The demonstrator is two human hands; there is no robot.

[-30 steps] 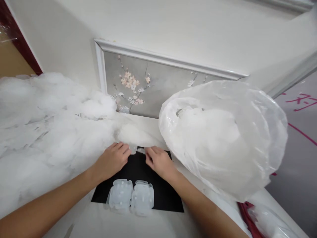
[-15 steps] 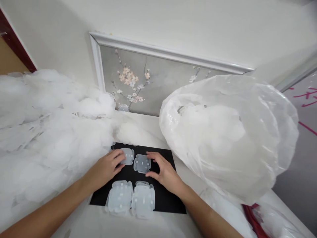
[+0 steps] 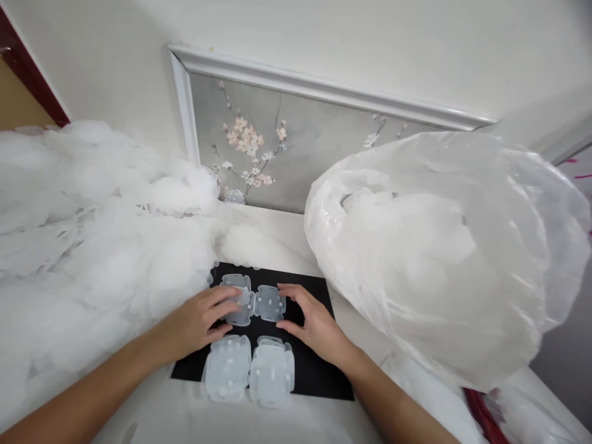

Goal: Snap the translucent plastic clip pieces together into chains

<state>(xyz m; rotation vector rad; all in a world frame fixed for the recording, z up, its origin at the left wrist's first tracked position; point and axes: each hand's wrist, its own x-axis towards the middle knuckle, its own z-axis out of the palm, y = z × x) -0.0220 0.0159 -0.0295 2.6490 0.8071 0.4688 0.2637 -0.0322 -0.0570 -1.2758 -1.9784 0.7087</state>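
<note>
On a black mat (image 3: pixel 319 370) lie thin, translucent plastic pieces with notched edges and small pale marks. My left hand (image 3: pixel 198 320) reaches over the upper-left piece (image 3: pixel 243 316), its fingers apart and partly covering it. Whether the fingertips touch that piece is hard to see. Beside it, my right hand (image 3: pixel 314 324) has its thumb and a finger at the lower and upper edges of the upper-right piece (image 3: pixel 269 303), gripping it across. Nearer me, two stacks of similar pieces, the left stack (image 3: pixel 229 370) and the right stack (image 3: pixel 272 373), overhang the mat's front edge.
A large heap of white translucent pieces (image 3: pixel 106 265) fills the left side. On the right stands a wide-mouthed clear plastic bag (image 3: pixel 490 296) with white contents. Behind the table (image 3: pixel 282 237) is a framed flower panel (image 3: pixel 305 160). Something dark red (image 3: pixel 483 413) lies at lower right.
My left fingers have spread, and the upper-left piece shows larger and lower, next to the right one. My right hand keeps its place at its piece. The whole view has shifted slightly.
</note>
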